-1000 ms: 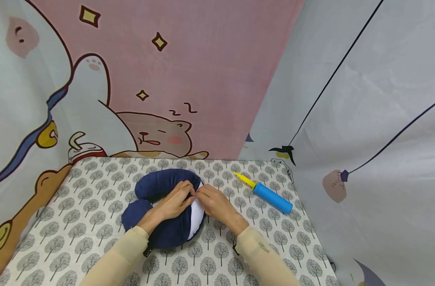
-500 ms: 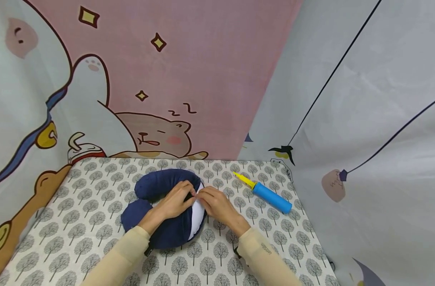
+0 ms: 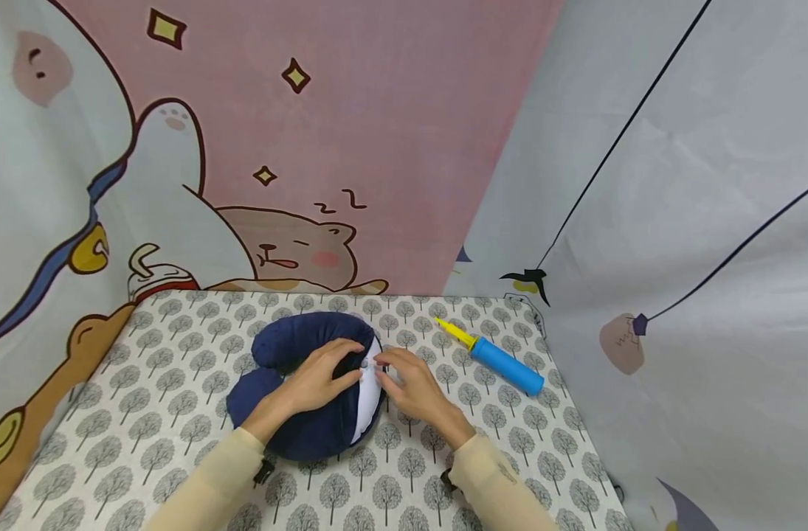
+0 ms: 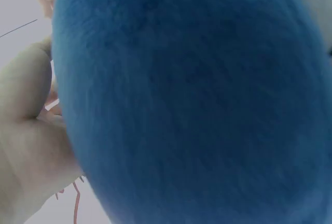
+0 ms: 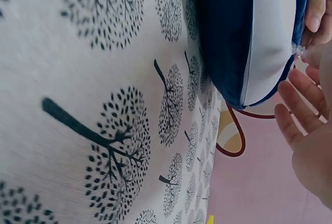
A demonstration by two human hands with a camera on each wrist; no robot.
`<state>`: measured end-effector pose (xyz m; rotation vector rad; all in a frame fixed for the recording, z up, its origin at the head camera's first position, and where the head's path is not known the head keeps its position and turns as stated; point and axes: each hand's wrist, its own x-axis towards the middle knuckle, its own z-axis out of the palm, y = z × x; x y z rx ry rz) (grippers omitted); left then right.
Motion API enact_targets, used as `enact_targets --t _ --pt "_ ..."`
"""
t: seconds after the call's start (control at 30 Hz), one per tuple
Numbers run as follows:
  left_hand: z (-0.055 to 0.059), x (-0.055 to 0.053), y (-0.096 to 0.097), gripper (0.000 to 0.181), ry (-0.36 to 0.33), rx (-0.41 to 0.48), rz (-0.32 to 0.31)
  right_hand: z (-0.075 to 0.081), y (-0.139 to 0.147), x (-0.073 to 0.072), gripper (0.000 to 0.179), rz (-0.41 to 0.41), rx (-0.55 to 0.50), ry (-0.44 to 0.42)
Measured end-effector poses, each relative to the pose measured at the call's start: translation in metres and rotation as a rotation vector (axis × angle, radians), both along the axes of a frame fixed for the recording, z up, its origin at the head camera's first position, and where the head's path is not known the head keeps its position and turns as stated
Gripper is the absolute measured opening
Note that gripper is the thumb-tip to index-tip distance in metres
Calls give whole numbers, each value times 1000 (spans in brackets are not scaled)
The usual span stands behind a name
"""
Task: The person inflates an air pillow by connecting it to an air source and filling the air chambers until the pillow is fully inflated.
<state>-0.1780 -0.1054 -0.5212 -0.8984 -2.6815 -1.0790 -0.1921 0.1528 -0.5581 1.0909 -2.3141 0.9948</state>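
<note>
A navy U-shaped neck pillow (image 3: 317, 435) lies on the table with a white inner panel (image 3: 367, 405) showing along its right side. A small clear valve (image 3: 366, 364) stands out from that panel; the right wrist view also shows the valve (image 5: 299, 51). My left hand (image 3: 319, 377) rests over the navy cover, its fingers and thumb spread apart just left of the valve. To the right, my right hand (image 3: 413, 383) has loosely bent fingers close to the valve; whether a fingertip touches it I cannot tell. Navy plush fills most of the left wrist view.
A hand pump (image 3: 508, 365) with a blue barrel and yellow nozzle lies to the right of the pillow. The table's cloth (image 3: 410, 494) has a tree print. Cartoon-printed curtains (image 3: 390, 147) hang behind and at both sides.
Both hands had their fingertips together at the white panel. They have now drawn apart, and the clear valve shows between them. Pillow and pump stay in place.
</note>
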Motion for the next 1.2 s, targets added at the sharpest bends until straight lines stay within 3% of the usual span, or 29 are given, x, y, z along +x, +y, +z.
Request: enact_targets --t 0.3,0.63,0.83,1.2 --pt "-2 25 -28 61 -44 -77 27 3 -9 19 19 -32 -72 -92" --pt "-15 60 -60 76 6 -215 82 6 -29 27 13 -114 -50 -124" --pt "-23 66 -63 84 71 -262 67 5 -34 28 13 -139 -21 -120" --pt "-28 69 -62 75 128 -289 82 7 -47 34 5 -174 -6 -114"
